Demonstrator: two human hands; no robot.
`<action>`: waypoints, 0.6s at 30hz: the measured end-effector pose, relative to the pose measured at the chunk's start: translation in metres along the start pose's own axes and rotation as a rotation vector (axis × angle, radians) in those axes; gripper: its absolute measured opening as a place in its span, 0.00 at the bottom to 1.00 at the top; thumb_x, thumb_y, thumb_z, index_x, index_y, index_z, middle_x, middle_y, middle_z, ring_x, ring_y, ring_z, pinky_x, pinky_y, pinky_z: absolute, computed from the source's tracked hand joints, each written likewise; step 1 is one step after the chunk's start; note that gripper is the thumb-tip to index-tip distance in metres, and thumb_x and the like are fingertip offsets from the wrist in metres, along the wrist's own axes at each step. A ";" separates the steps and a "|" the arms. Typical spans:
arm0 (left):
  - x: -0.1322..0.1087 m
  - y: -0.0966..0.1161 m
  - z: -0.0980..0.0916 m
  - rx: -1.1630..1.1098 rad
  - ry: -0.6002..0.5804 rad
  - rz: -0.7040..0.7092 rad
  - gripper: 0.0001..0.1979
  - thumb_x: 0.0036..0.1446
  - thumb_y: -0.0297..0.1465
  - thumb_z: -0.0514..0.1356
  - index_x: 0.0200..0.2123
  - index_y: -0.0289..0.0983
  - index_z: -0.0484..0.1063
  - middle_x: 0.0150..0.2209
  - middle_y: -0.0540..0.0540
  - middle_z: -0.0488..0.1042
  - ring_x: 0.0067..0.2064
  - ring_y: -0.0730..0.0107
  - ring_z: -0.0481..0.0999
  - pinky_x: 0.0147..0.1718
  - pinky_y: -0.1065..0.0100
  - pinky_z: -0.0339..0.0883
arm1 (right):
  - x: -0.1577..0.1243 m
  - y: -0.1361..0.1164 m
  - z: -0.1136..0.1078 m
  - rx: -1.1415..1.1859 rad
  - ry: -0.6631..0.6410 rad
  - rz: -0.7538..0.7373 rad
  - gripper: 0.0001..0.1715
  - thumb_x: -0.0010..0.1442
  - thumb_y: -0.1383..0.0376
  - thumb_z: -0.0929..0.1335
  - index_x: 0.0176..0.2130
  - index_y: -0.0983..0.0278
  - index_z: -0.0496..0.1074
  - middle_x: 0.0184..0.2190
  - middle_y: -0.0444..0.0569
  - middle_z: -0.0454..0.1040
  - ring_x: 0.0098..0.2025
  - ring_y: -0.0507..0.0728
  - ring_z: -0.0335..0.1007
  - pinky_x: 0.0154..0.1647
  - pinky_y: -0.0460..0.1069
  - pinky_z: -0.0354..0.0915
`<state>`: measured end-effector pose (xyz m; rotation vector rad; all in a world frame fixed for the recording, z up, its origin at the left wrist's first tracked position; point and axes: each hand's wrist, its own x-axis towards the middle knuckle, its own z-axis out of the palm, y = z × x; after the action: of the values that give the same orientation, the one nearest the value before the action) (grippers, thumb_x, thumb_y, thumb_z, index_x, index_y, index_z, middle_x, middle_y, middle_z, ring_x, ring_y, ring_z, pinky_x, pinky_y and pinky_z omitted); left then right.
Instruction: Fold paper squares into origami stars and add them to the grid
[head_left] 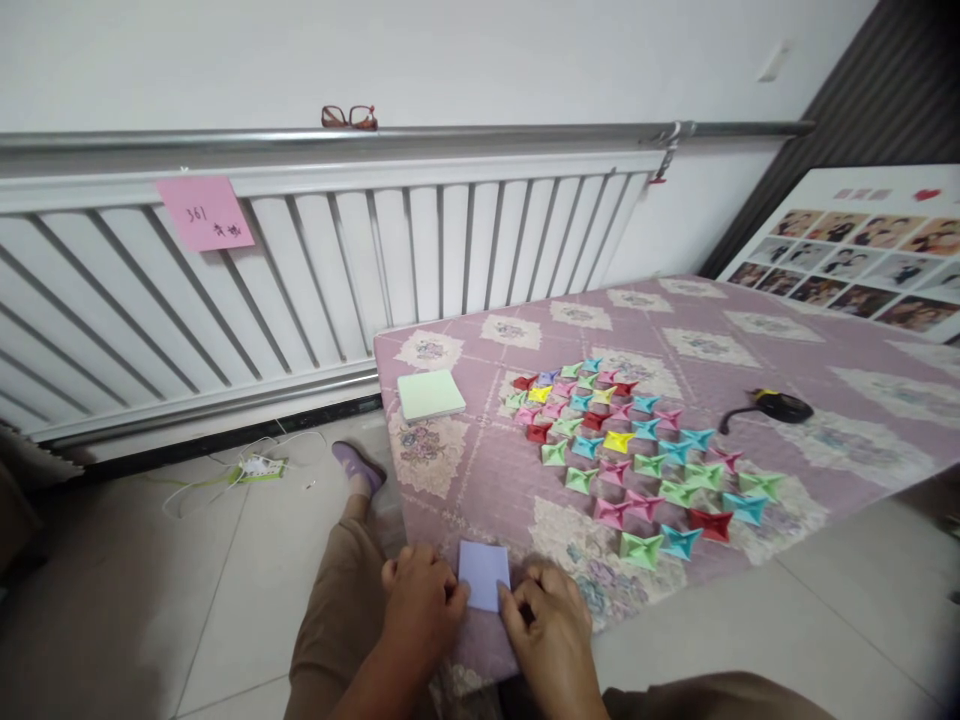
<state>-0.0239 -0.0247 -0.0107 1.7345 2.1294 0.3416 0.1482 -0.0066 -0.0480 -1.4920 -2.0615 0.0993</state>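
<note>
A small sheet of purple paper [484,575] lies at the near left part of the table, between my two hands. My left hand [424,600] pinches or presses its lower left edge with the thumb, fingers curled. On the lower right corner, my right hand [551,620] does the same with its thumb and curled fingers. To the right, several folded paper shapes [615,470] in green, pink, blue, red and yellow stand in slanting rows. A stack of pale green paper squares [430,395] sits near the table's left edge.
A patterned pink tablecloth [480,440] covers the table. A black object with a strap [780,405] rests at the right. Behind stands a white radiator [450,240] with a pink note [204,214]; glasses [349,118] sit on the pipe above. A power strip [259,469] lies on the floor.
</note>
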 end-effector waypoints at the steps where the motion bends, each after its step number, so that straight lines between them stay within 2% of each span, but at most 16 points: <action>1: 0.001 0.000 0.000 0.001 -0.002 0.002 0.11 0.55 0.36 0.57 0.24 0.39 0.73 0.36 0.47 0.72 0.43 0.60 0.66 0.44 0.57 0.49 | 0.000 0.000 0.000 -0.009 -0.008 0.012 0.16 0.58 0.61 0.67 0.20 0.61 0.66 0.33 0.49 0.69 0.38 0.59 0.64 0.40 0.53 0.59; 11: 0.001 0.005 -0.009 0.057 -0.059 0.015 0.12 0.57 0.35 0.54 0.27 0.39 0.74 0.38 0.45 0.73 0.44 0.58 0.67 0.46 0.55 0.50 | 0.005 -0.005 -0.003 -0.112 -0.096 0.083 0.16 0.57 0.61 0.68 0.20 0.61 0.67 0.29 0.47 0.68 0.37 0.58 0.64 0.36 0.52 0.57; 18: 0.003 0.008 -0.010 0.114 -0.082 0.045 0.14 0.59 0.34 0.51 0.31 0.39 0.75 0.39 0.43 0.73 0.46 0.55 0.67 0.47 0.52 0.51 | 0.009 -0.005 -0.006 -0.120 -0.161 0.083 0.16 0.59 0.60 0.66 0.21 0.60 0.69 0.31 0.48 0.69 0.39 0.59 0.63 0.37 0.51 0.57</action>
<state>-0.0218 -0.0201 0.0009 1.8293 2.0906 0.1610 0.1450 -0.0019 -0.0378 -1.6920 -2.1647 0.1339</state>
